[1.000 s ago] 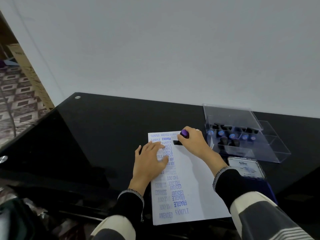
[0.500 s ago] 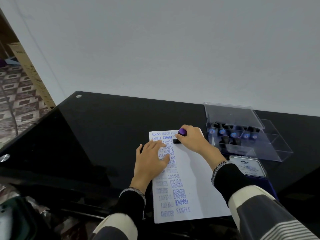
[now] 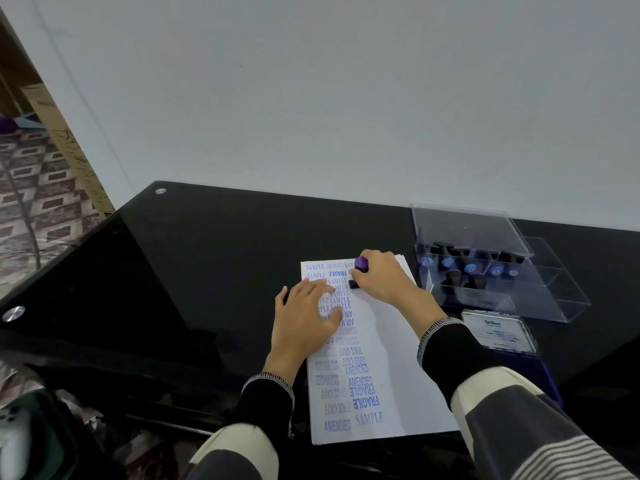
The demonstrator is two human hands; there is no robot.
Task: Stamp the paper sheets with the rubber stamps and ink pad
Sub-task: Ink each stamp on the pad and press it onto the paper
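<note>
Right hand [image 3: 381, 275] grips the purple-knob stamp [image 3: 360, 270], pressed on the paper [image 3: 391, 368] near its top edge. Left hand [image 3: 304, 323] lies flat w/ fingers spread, pinning the sheet. Ink pad [image 3: 498, 332] + stamp box [image 3: 485, 265] sit to the right.

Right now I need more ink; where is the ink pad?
In the head view the ink pad lies on the table's right side, just in front of the clear stamp box, right of the paper.
</note>
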